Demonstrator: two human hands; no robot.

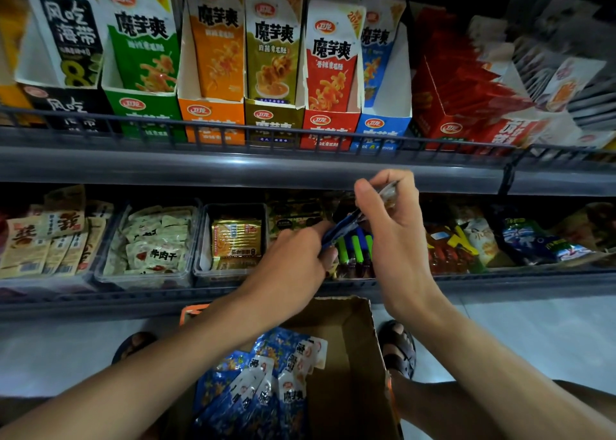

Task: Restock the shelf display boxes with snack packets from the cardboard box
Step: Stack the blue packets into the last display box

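Observation:
A cardboard box (346,366) stands on the floor between my feet, with several blue snack packets (260,383) lying in it. Both hands hold a thin stack of blue packets (343,228) edge-on in front of the lower shelf. My left hand (293,259) grips the stack's lower end. My right hand (393,226) pinches its upper end between thumb and fingers. On the upper shelf stands a row of display boxes; the blue display box (383,126) holds few packets and shows bare white walls.
Beside the blue box stand red (328,129), olive, orange (213,119) and green display boxes, well filled. A wire rail (253,132) fronts the upper shelf. The lower shelf holds clear bins (146,273) of small packets and loose bags. My sandalled feet flank the cardboard box.

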